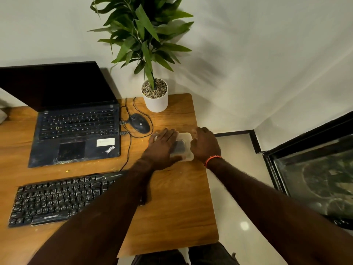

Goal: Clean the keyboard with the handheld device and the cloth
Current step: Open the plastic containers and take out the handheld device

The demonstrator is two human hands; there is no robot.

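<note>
Keyboard (57, 197) dusty at counter (181, 197) front, untouched. Left hand (162, 148) flat on translucent box (184, 146), fingers straight; right hand (205, 144) curled round box edge. Risk: lid popping suddenly, box skidding toward mouse (140, 122) or off counter edge.

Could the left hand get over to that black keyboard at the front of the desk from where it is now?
Probably yes. The left hand rests on the clear plastic container, and the keyboard lies just below its forearm, which already crosses the keyboard's right end. Nothing stands between them; the hand would only have to let go and draw back.
</note>
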